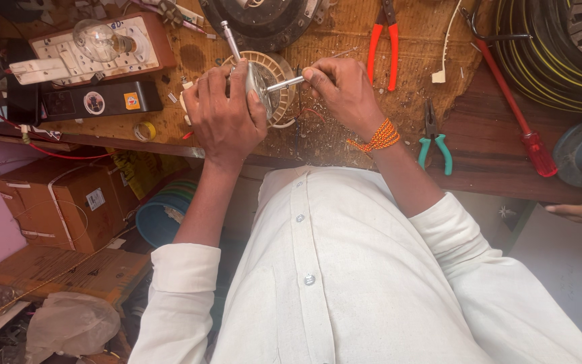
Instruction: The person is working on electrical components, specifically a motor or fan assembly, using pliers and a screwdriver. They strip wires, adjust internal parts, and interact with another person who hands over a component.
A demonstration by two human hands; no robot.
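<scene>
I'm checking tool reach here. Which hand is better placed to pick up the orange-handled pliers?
Probably the right hand: the orange-handled pliers lie just beyond it, while the left hand grips the metal motor part farther away.

A brown cardboard box (58, 205) with a small white label (95, 199) sits under the bench's left end.

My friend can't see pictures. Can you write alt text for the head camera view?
Seen from above, a person's left hand grips a round metal motor part while the right hand pushes a thin metal tool into it, over a cluttered wooden workbench with orange pliers and a red screwdriver.
</scene>
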